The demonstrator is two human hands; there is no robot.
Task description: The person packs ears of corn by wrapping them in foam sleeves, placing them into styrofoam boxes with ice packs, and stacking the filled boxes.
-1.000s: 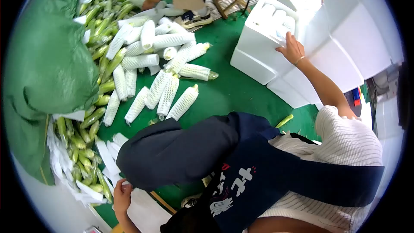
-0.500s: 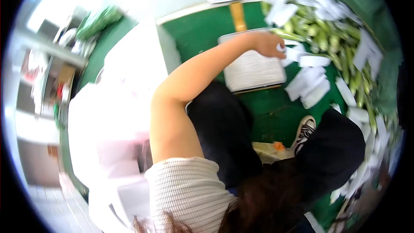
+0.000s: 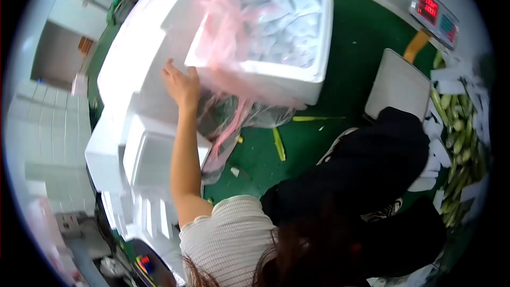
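My left hand [image 3: 181,82] is stretched out to the left with its fingers apart, holding nothing that I can see. It is beside the pale side of the stacked white foam boxes [image 3: 139,37], near the corner of an uncovered foam box [image 3: 281,78]. Whether the fingertips touch the foam I cannot tell. Inside that uncovered box lie several clear, pale packets [image 3: 287,13]. A thin pink plastic bag [image 3: 226,26] hangs over its left edge and trails to the floor. My right hand is out of view.
At right stands a weighing scale [image 3: 398,85] with a lit red display [image 3: 427,8]. Long green vegetables [image 3: 459,133] and white paper strips [image 3: 438,154] lie beyond it. Plant scraps [image 3: 279,144] lie on the green floor. A foam lid or tray [image 3: 159,154] leans at lower left.
My view has turned left, bringing the uncovered box into sight. My left hand has gone from above the scale, where something small and white was at its fingers, to the foam boxes.
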